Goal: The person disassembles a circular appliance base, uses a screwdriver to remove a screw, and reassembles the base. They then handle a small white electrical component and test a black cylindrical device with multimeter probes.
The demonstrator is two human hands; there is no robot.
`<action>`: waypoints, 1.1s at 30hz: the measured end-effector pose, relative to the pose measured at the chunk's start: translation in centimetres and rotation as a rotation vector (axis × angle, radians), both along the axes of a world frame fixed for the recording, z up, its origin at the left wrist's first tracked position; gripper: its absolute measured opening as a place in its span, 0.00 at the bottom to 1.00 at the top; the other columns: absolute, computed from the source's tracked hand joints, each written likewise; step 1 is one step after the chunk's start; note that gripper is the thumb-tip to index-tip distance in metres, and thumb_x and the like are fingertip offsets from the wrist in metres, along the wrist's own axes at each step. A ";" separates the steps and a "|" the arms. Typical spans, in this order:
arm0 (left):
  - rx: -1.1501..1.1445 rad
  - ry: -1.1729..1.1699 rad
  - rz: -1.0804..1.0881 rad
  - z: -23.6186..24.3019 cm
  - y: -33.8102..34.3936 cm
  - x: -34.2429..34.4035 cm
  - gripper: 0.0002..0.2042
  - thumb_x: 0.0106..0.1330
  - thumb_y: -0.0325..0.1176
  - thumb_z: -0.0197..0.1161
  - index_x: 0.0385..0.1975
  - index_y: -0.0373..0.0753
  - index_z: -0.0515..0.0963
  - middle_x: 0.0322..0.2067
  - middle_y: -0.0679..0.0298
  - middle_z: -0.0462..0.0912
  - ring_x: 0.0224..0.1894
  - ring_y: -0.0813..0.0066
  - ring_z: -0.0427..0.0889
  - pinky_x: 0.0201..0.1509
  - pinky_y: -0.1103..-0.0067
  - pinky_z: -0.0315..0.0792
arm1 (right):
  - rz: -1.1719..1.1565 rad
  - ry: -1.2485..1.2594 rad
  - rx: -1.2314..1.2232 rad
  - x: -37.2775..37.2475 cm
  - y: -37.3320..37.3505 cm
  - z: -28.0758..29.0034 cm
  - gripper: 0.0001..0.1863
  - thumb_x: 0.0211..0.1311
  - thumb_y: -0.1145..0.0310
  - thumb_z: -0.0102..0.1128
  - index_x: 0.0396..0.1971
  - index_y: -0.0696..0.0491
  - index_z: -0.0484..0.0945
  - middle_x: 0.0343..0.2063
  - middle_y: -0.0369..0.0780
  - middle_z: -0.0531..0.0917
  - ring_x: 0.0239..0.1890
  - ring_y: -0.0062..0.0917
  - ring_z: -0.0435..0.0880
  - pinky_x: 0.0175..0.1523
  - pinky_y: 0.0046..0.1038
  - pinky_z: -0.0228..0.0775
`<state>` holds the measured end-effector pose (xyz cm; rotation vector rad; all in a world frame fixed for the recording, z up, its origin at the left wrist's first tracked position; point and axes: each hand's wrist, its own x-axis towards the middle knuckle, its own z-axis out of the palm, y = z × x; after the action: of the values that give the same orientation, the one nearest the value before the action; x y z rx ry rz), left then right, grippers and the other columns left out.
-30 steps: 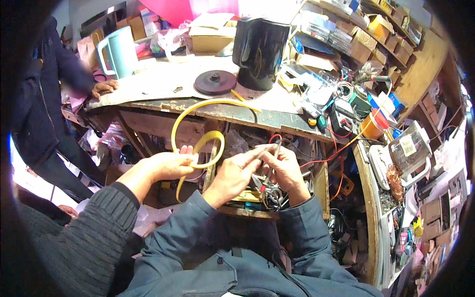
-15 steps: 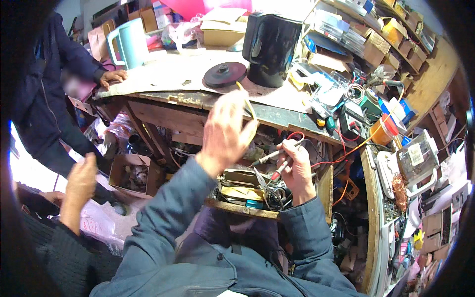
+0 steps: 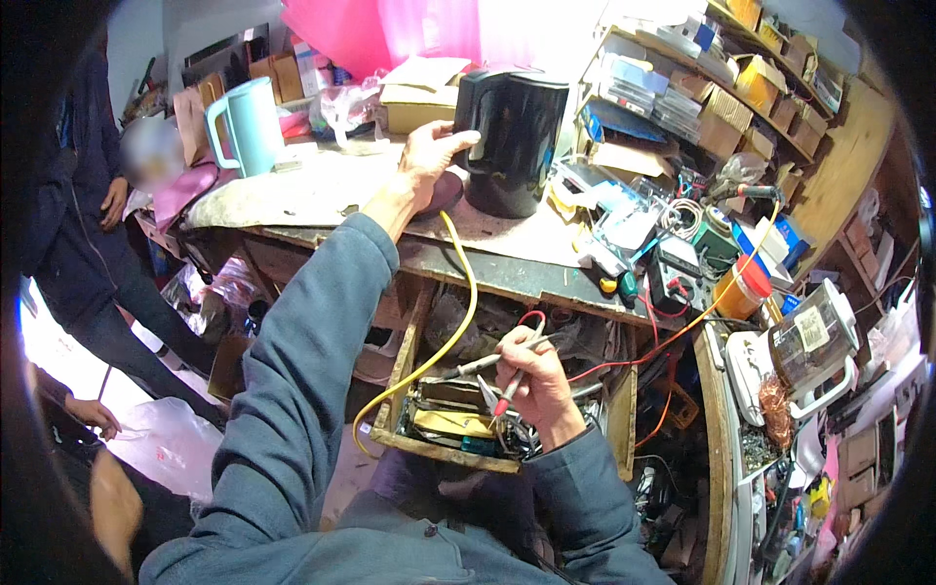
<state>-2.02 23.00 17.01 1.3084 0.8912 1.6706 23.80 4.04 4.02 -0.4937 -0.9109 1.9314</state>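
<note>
My left hand (image 3: 429,166) is at the handle side of a tall black kettle (image 3: 522,146), thumb laid across the handle's lower part and the other fingers partly hidden behind it. Below the wrist, a dark round kettle base (image 3: 446,191) is partly covered by that hand. From beside it a yellow cord (image 3: 468,302) curves down past the open drawer. My right hand (image 3: 538,382) is closed around two test probes, a red one (image 3: 508,395) and a grey one (image 3: 476,367), above the wooden drawer (image 3: 448,453) of hand tools.
A light blue jug (image 3: 255,127) stands at the bench's far left. Right of the kettle are a meter-like black box (image 3: 677,268), loose leads and an orange jar (image 3: 743,292). A glass jug (image 3: 814,336) sits farther right. Another person (image 3: 88,214) stands at the left.
My left hand has moved forward from above the bench's front edge to the kettle. The yellow cord beside it now hangs in a long curve. My right hand still holds the probes.
</note>
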 end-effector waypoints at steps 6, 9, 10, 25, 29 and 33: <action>-0.015 0.033 -0.112 3.9 0.4 3.8 0.10 0.62 0.34 0.77 0.35 0.40 0.81 0.28 0.66 0.84 0.24 0.76 0.82 0.28 0.78 0.77 | 0.042 -0.045 0.016 0.3 0.0 0.5 0.09 0.64 0.69 0.73 0.33 0.55 0.80 0.20 0.34 0.80 0.14 0.13 0.77 0.15 0.13 0.64; 0.238 0.049 0.038 4.3 1.0 5.8 0.10 0.65 0.31 0.73 0.27 0.40 0.77 0.18 0.68 0.78 0.14 0.80 0.74 0.14 0.79 0.65 | 0.052 -0.061 0.016 0.1 0.0 0.5 0.09 0.65 0.69 0.73 0.33 0.54 0.80 0.21 0.33 0.80 0.16 0.13 0.77 0.17 0.14 0.64; 0.230 0.087 0.118 4.3 0.7 5.9 0.10 0.63 0.32 0.73 0.25 0.38 0.79 0.18 0.67 0.80 0.17 0.79 0.78 0.19 0.77 0.69 | 0.060 -0.065 0.013 0.1 -0.1 0.5 0.09 0.65 0.69 0.73 0.33 0.54 0.80 0.21 0.33 0.80 0.16 0.13 0.77 0.17 0.14 0.63; 0.479 0.002 0.419 10.9 -16.7 -2.8 0.23 0.65 0.22 0.63 0.60 0.47 0.72 0.28 0.69 0.81 0.15 0.84 0.71 0.15 0.83 0.63 | 0.012 -0.146 0.121 0.8 0.0 -1.0 0.04 0.62 0.74 0.69 0.31 0.54 0.81 0.22 0.32 0.81 0.20 0.14 0.77 0.25 0.18 0.66; 0.429 0.044 0.556 7.7 -22.8 -6.8 0.24 0.66 0.25 0.66 0.62 0.42 0.68 0.29 0.62 0.82 0.21 0.77 0.78 0.20 0.78 0.71 | 0.023 -0.170 0.092 0.4 -0.4 -0.4 0.05 0.63 0.73 0.70 0.32 0.54 0.81 0.21 0.33 0.80 0.20 0.15 0.77 0.25 0.17 0.67; 0.214 -0.275 0.611 3.3 -27.1 -11.4 0.16 0.67 0.22 0.61 0.53 0.43 0.72 0.30 0.63 0.79 0.21 0.75 0.76 0.18 0.79 0.69 | 0.070 -0.128 0.146 0.9 -0.8 -0.1 0.08 0.62 0.69 0.70 0.35 0.57 0.82 0.18 0.34 0.79 0.16 0.16 0.75 0.21 0.18 0.63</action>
<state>-13.38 -4.10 20.32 0.9476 1.0259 2.4082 24.69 3.25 3.96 -0.5098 -1.1558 1.8958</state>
